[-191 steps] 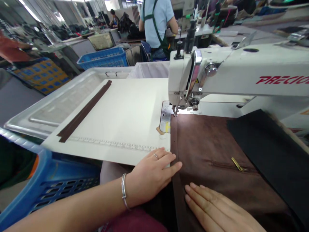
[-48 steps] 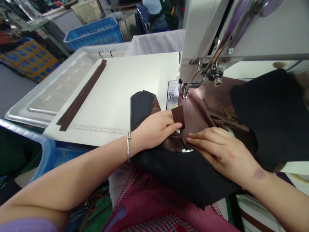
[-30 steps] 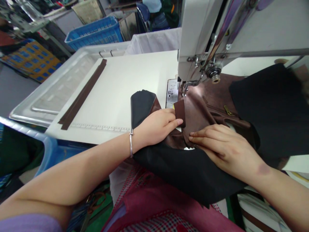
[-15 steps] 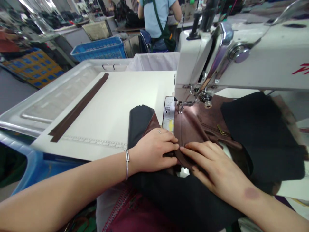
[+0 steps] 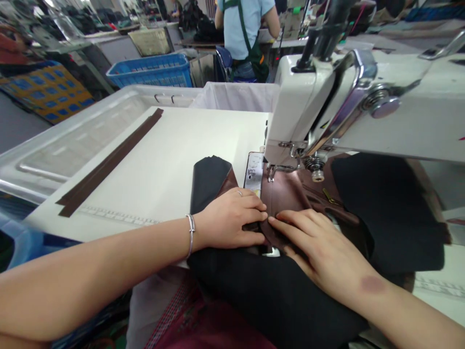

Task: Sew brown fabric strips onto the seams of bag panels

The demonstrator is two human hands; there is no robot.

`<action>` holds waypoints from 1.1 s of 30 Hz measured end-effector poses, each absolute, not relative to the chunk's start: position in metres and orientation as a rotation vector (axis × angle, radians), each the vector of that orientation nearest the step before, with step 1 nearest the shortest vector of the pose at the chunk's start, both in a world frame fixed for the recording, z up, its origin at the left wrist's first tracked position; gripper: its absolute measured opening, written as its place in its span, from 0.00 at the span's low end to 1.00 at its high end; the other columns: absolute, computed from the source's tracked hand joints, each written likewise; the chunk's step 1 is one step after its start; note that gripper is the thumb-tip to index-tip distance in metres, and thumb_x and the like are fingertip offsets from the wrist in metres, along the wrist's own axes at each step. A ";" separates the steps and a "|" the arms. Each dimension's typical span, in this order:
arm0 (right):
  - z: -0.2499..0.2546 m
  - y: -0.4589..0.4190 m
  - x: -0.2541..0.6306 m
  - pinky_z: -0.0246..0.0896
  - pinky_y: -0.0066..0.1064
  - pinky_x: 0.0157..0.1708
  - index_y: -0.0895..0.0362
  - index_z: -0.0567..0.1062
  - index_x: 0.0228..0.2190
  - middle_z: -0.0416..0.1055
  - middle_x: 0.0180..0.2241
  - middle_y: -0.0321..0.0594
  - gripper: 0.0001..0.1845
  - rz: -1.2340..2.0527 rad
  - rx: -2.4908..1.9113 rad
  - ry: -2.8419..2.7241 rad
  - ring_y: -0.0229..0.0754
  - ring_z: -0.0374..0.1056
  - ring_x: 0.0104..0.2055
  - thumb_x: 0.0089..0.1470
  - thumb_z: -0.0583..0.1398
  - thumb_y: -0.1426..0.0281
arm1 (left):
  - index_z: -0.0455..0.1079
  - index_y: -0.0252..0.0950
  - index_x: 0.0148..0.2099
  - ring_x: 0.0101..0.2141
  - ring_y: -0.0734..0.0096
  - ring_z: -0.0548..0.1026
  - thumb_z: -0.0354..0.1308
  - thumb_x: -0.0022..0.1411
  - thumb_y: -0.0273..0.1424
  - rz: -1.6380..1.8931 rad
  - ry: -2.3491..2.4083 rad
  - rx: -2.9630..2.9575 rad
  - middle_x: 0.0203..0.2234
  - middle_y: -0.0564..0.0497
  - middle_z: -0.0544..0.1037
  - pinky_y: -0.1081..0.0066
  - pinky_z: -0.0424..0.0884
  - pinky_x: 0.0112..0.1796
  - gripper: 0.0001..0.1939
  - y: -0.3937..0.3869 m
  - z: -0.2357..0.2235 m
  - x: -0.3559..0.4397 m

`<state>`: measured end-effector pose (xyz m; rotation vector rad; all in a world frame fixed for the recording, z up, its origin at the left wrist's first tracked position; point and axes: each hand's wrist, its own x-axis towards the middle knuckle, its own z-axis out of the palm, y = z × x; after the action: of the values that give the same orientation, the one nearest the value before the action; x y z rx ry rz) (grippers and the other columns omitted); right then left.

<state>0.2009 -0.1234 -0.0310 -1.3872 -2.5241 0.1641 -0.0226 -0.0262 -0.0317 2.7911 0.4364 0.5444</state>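
Observation:
Brown leather [image 5: 285, 189] with a seam line runs under the presser foot [image 5: 271, 173] of a white sewing machine [image 5: 363, 106]. Just in front of the foot, my left hand [image 5: 232, 218] has its fingers bent onto the leather's edge, with a fold of it between fingers and thumb. My right hand [image 5: 319, 247] lies on the leather to the right, its fingers stretched out and fingertips close to the left hand's. Black lining [image 5: 272, 291] hangs toward me below both hands. A gold zipper pull [image 5: 330, 196] shows on the leather at the right.
Brown strips [image 5: 112, 160] lie on the white table [image 5: 189, 140], near a printed ruler [image 5: 116, 214]. A clear plastic bin [image 5: 72, 135] borders the table at left. Behind stand a blue basket [image 5: 152, 70] and a seated person [image 5: 243, 34].
The view has shifted a little, so the machine appears further right and slightly lower. Both hands keep nearly the same places on the leather, close to the presser foot.

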 end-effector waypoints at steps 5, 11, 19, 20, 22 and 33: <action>-0.029 -0.107 0.205 0.62 0.47 0.46 0.57 0.68 0.55 0.68 0.51 0.46 0.21 0.126 -1.393 -2.570 0.51 0.62 0.48 0.62 0.54 0.67 | 0.75 0.32 0.44 0.47 0.61 0.73 0.56 0.63 0.40 0.554 0.402 2.793 0.44 0.43 0.78 0.60 0.67 0.52 0.17 -0.008 -0.032 -0.018; -0.029 -0.087 0.212 0.62 0.48 0.47 0.58 0.68 0.55 0.68 0.51 0.47 0.20 0.092 -1.369 -2.603 0.51 0.62 0.49 0.63 0.53 0.67 | 0.75 0.32 0.45 0.47 0.61 0.74 0.56 0.63 0.41 0.563 0.377 2.821 0.44 0.43 0.78 0.61 0.67 0.52 0.18 0.012 -0.035 -0.013; -0.026 -0.067 0.216 0.63 0.47 0.49 0.58 0.71 0.52 0.71 0.48 0.47 0.18 0.011 -1.319 -2.635 0.50 0.65 0.48 0.61 0.55 0.70 | 0.74 0.33 0.46 0.49 0.59 0.72 0.54 0.65 0.44 0.423 0.304 2.929 0.44 0.43 0.77 0.59 0.65 0.52 0.19 0.031 -0.014 -0.010; -0.025 -0.068 0.214 0.63 0.47 0.49 0.59 0.72 0.51 0.71 0.47 0.47 0.18 -0.014 -1.284 -2.642 0.51 0.65 0.47 0.61 0.55 0.71 | 0.73 0.33 0.46 0.48 0.58 0.72 0.53 0.66 0.44 0.386 0.319 2.954 0.43 0.43 0.77 0.59 0.66 0.51 0.20 0.022 -0.002 -0.010; -0.025 -0.069 0.208 0.65 0.46 0.48 0.62 0.73 0.49 0.71 0.46 0.49 0.16 -0.055 -1.181 -2.645 0.52 0.65 0.47 0.59 0.55 0.74 | 0.74 0.33 0.44 0.44 0.59 0.73 0.51 0.67 0.43 0.336 0.359 2.973 0.40 0.43 0.78 0.60 0.68 0.48 0.18 -0.005 0.023 -0.008; -0.033 -0.074 0.202 0.67 0.37 0.34 0.60 0.75 0.45 0.74 0.37 0.41 0.13 -0.207 -1.159 -2.590 0.44 0.67 0.37 0.57 0.59 0.76 | 0.71 0.37 0.37 0.36 0.61 0.71 0.53 0.63 0.26 -0.114 0.466 3.093 0.32 0.49 0.77 0.57 0.64 0.48 0.06 -0.065 0.029 -0.036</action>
<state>0.2025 -0.0739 -0.0333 -1.1588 -2.5901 -0.2065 -0.0358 -0.0649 0.0291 3.0929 0.4656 -0.1138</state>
